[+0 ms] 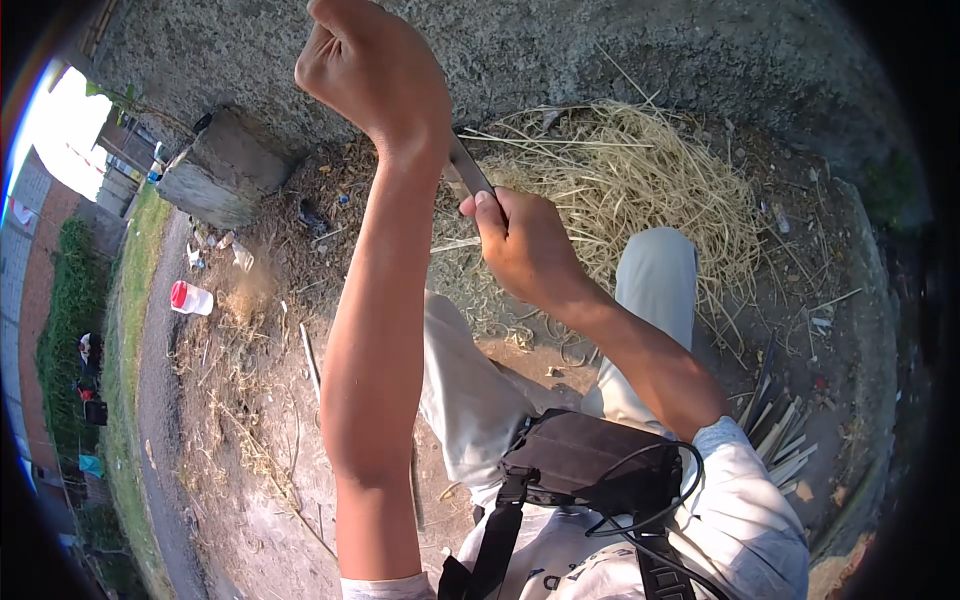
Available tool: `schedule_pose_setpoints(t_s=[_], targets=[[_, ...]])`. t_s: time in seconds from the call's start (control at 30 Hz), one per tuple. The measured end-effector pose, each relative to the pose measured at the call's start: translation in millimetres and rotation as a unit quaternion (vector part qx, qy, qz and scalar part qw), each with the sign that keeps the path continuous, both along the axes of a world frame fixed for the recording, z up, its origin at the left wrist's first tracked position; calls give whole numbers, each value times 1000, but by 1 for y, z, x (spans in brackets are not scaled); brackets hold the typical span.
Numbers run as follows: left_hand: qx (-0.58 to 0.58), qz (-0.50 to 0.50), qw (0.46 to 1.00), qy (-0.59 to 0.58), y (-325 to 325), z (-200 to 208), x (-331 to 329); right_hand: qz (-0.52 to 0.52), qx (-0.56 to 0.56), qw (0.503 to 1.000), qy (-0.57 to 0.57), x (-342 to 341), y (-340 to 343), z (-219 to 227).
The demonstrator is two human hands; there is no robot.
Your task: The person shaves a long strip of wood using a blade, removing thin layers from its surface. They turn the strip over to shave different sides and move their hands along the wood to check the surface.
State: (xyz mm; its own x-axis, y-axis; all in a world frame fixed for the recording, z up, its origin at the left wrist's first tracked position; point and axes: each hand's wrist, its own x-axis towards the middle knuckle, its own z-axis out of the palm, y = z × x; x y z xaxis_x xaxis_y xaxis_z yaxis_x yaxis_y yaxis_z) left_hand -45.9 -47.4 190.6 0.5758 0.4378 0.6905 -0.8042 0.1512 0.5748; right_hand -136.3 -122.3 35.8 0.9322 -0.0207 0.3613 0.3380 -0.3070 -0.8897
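Observation:
My left hand (345,55) is raised high at the top of the view, its fingers curled into a fist. Whatever it may hold is hidden. In front of my body, my right hand (528,245) is closed round a knife, thumb laid along it. The dark knife blade (470,168) points up and away to the left, and its far end disappears behind my left forearm. A pale strip shows beside the blade, partly covered by that forearm. Beyond my right hand lies a large heap of thin straw-coloured strips (655,185).
A rough grey wall (600,55) runs behind the heap. A concrete block (225,170) stands far left, with a red-lidded clear container (192,298) nearer. Split sticks (785,440) lie by my right side. My bent legs in pale trousers (655,275) flank the work area.

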Motion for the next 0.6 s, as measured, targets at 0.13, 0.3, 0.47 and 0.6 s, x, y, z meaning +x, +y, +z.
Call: schedule_pose_setpoints(t_s=[0.13,0.3,0.47,0.6], targets=[[4,6,1000,-17,-6,-3,1,-13,-32,999,10,3,-3,-4],[-11,39,999,-10,-16,-2,2,-30,15,999,-42,2,-5,-4],[2,-22,999,-45,-10,-4,-3,4,-22,997,68,-1,-2,-9],[20,10,1000,-9,-7,-5,-2,-17,74,997,1,1,6,-14]])
